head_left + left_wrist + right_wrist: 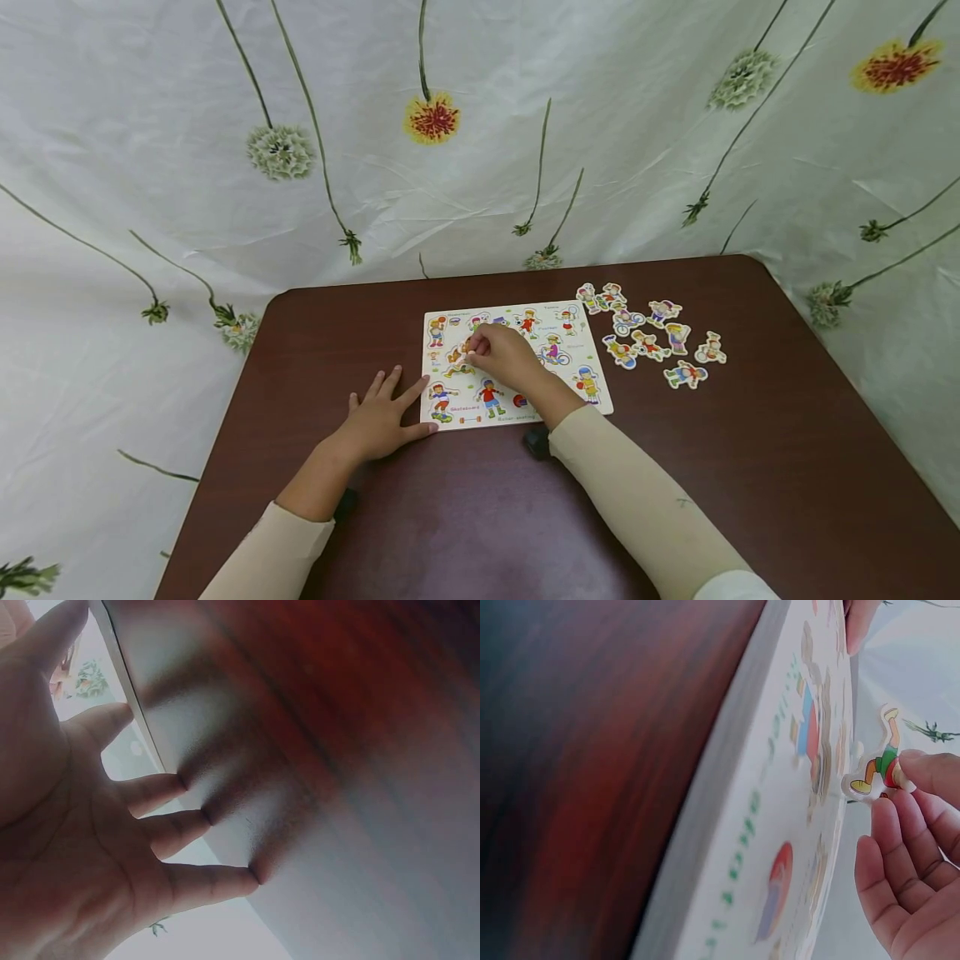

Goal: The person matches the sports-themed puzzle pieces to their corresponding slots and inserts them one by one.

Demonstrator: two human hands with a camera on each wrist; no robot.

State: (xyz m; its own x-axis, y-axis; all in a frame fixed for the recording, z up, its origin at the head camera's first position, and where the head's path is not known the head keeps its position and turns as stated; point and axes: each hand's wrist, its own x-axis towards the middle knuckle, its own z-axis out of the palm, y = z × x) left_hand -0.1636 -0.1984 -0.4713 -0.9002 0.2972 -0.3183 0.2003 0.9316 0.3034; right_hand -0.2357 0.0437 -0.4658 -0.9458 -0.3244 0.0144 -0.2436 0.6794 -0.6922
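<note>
In the head view we see soft, even light on the pale cloth [600, 67] and a sheen on the near table [487, 517]. From the left wrist we find dark, smudgy shadows beside the left hand [82, 817]; from the right wrist, lettering on the board [769, 802] looks out of focus.

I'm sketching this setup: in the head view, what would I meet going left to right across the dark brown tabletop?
Long cream fabric sleeve → bare left hand → flat white rectangular board printed with colourful sports figures → scattered group of small, colourful, white-edged, figure-shaped cutouts.
</note>
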